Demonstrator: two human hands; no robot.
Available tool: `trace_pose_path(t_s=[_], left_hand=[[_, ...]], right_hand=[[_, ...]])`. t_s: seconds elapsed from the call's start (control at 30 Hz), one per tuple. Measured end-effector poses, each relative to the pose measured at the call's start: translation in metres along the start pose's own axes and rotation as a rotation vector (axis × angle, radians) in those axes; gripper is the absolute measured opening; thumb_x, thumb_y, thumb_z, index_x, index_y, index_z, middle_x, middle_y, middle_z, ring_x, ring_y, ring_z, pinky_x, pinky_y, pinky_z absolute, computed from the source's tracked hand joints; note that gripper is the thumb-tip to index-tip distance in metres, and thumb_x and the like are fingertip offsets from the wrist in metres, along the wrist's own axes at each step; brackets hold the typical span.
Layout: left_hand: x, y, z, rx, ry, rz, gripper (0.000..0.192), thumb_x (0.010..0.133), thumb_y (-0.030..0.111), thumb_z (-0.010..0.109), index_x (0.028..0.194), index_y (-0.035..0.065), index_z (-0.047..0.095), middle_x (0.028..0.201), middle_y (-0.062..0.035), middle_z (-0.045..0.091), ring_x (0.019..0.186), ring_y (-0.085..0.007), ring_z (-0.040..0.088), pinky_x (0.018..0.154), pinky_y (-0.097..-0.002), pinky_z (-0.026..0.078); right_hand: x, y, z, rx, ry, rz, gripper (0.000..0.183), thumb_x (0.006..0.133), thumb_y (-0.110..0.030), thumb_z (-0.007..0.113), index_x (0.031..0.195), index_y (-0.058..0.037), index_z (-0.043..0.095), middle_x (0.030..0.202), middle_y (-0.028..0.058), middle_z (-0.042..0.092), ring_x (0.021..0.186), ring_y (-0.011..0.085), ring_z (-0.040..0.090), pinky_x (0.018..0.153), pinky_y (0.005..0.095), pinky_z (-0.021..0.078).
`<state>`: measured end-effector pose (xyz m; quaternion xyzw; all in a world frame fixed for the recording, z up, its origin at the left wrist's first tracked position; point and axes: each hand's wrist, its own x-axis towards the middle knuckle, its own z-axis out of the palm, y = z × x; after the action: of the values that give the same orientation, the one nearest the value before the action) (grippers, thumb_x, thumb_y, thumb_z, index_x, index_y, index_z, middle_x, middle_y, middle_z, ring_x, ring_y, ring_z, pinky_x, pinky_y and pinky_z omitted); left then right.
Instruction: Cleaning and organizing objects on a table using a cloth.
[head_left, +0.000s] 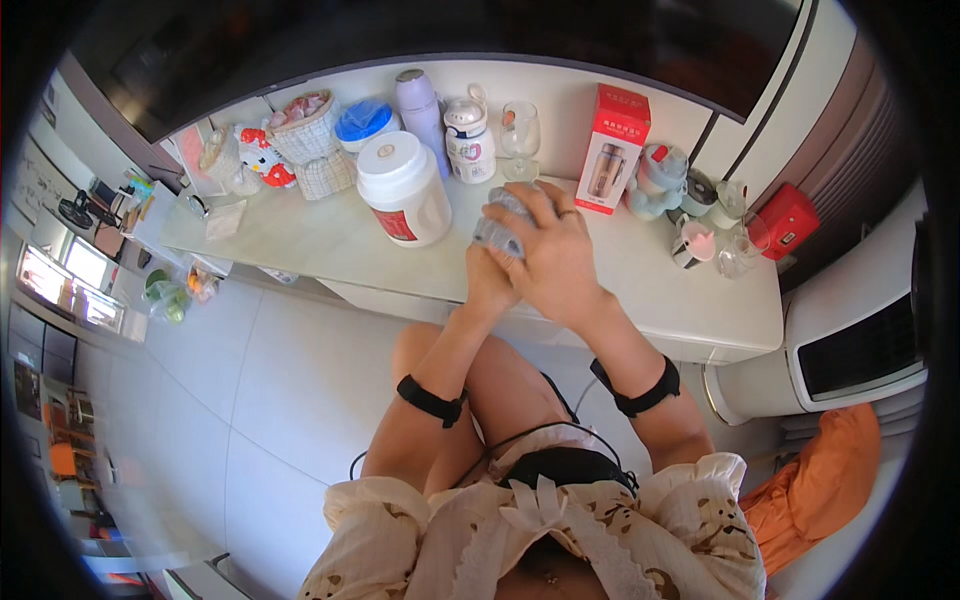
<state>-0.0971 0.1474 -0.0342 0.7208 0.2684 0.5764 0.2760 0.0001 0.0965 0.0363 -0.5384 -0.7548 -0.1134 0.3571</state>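
Observation:
Both hands meet above the front part of a pale cabinet top. My right hand grips a grey object, which looks like a cloth or a cloth-wrapped item, from above. Below it, my left hand is pressed against the same object; the fingers are mostly hidden, so its hold is unclear. To the left of the hands stands a large white plastic jar with a white lid. Behind them are a white lidded drinking bottle and a clear glass. A red and white flask box stands to the right.
A lilac flask, a blue-lidded tub, a fabric basket and a red and white plush toy line the back left. Several cups and a red box stand at the right. A large dark screen hangs behind.

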Motion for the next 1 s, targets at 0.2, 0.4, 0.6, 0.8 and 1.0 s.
trace_pose_path(t_s=[0.2, 0.4, 0.6, 0.8, 1.0], left_hand=[[0.012, 0.027, 0.004, -0.039, -0.071, -0.248, 0.058, 0.056, 0.017, 0.080, 0.104, 0.0002, 0.052, 0.091, -0.0138, 0.064, 0.081, -0.0244, 0.065, 0.072, -0.0318, 0.050], [0.017, 0.051, 0.001, -0.556, -0.154, -0.550, 0.058, 0.055, 0.004, 0.077, 0.107, 0.0009, 0.051, 0.097, -0.0075, 0.062, 0.087, -0.0153, 0.061, 0.077, -0.0292, 0.049], [0.015, 0.063, -0.011, -0.772, -0.171, -0.657, 0.051, 0.064, 0.002, 0.073, 0.109, 0.0005, 0.051, 0.096, -0.0057, 0.061, 0.085, -0.0130, 0.059, 0.076, -0.0286, 0.049], [0.015, 0.067, -0.009, -0.804, -0.190, -0.630, 0.053, 0.072, 0.014, 0.077, 0.115, 0.0022, 0.047, 0.101, -0.0059, 0.059, 0.087, -0.0129, 0.058, 0.076, -0.0287, 0.048], [0.013, 0.086, 0.001, -0.797, -0.032, -0.553, 0.057, 0.074, 0.012, 0.075, 0.119, 0.0018, 0.043, 0.106, -0.0078, 0.058, 0.092, -0.0142, 0.057, 0.081, -0.0282, 0.047]], right_hand=[[0.008, 0.023, -0.009, 0.730, 0.025, 0.326, 0.037, 0.089, -0.034, 0.053, 0.104, -0.0014, 0.062, 0.112, 0.0117, 0.055, 0.104, 0.0250, 0.051, 0.085, 0.0356, 0.0434], [-0.011, 0.013, -0.011, 1.352, 0.170, 0.507, 0.063, 0.094, -0.049, 0.038, 0.126, 0.0059, 0.042, 0.119, 0.0117, 0.051, 0.109, 0.0164, 0.046, 0.096, 0.0294, 0.0345], [-0.054, 0.014, -0.019, 1.354, 0.016, 0.573, 0.052, 0.096, -0.040, 0.039, 0.123, 0.0052, 0.046, 0.114, 0.0091, 0.055, 0.104, 0.0158, 0.050, 0.093, 0.0291, 0.0370], [-0.077, 0.007, -0.019, 1.253, -0.001, 0.589, 0.056, 0.096, -0.039, 0.039, 0.130, 0.0060, 0.037, 0.127, 0.0149, 0.044, 0.117, 0.0229, 0.043, 0.101, 0.0323, 0.0304], [-0.042, 0.000, -0.026, 0.958, 0.203, 0.192, 0.082, 0.087, -0.049, 0.050, 0.139, 0.0053, 0.018, 0.143, 0.0245, 0.023, 0.128, 0.0372, 0.033, 0.104, 0.0380, 0.0278]])
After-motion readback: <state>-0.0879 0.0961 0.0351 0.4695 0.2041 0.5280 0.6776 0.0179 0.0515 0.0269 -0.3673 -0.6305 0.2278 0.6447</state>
